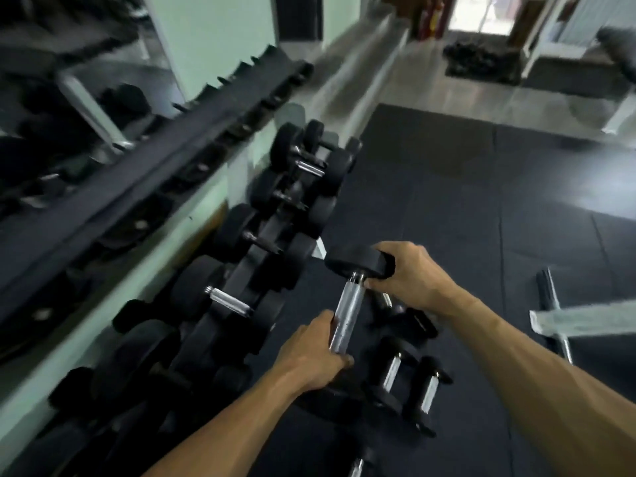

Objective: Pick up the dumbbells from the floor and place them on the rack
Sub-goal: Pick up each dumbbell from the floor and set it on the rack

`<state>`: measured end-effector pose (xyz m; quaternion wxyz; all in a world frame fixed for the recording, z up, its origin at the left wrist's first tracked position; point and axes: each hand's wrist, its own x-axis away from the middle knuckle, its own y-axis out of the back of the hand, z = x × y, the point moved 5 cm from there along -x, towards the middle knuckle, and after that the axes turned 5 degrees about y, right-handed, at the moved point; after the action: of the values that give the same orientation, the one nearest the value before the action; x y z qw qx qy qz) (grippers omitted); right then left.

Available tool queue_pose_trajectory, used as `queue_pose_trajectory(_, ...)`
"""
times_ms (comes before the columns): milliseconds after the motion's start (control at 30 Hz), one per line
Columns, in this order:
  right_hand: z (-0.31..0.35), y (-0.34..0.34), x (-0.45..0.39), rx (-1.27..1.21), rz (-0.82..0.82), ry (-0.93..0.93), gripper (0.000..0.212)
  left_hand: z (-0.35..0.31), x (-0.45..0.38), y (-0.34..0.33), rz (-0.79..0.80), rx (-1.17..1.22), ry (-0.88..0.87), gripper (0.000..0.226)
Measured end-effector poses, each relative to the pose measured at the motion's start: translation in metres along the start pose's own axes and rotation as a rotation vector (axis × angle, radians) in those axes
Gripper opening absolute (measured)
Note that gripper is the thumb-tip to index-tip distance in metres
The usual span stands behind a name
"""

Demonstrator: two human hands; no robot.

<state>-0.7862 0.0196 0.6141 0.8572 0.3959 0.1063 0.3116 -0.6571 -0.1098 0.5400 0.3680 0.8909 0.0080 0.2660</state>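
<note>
Beside the long black metal rack, a black dumbbell with a shiny silver bar is up off the floor. Left hand wraps the bar to carry it. Right hand grips the top end, likely to steady it. More small dumbbells lie on the dark floor mat near the rack.

Black rubber mats cover the floor, a bench frame stands at the right, red fire extinguishers stand far off, beside a bright doorway.
</note>
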Motion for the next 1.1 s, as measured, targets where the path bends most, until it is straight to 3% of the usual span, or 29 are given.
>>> queue_pose_trajectory(333, 0.14, -0.02, -0.131, 0.039, 0.183, 0.33, 0.021, 0.039, 0.009, 0.132, -0.279, 0.197, 0.197, 0.044)
queue_pose_trajectory(700, 0.336, -0.161, -0.233, 0.062, 0.367, 0.617, 0.022, 0.193, 0.047, 0.272, -0.513, 0.349, 0.435, 0.056)
queue_pose_trajectory(833, 0.415, -0.213, -0.26, 0.067, 0.451, 0.714, 0.03, 0.249, 0.062, 0.318, -0.614, 0.441, 0.516, 0.044)
queue_pose_trajectory(1100, 0.507, -0.316, -0.29, 0.138, 0.647, 0.911, 0.035, 0.323, 0.075, 0.347, -0.787, 0.621, 0.721, 0.048)
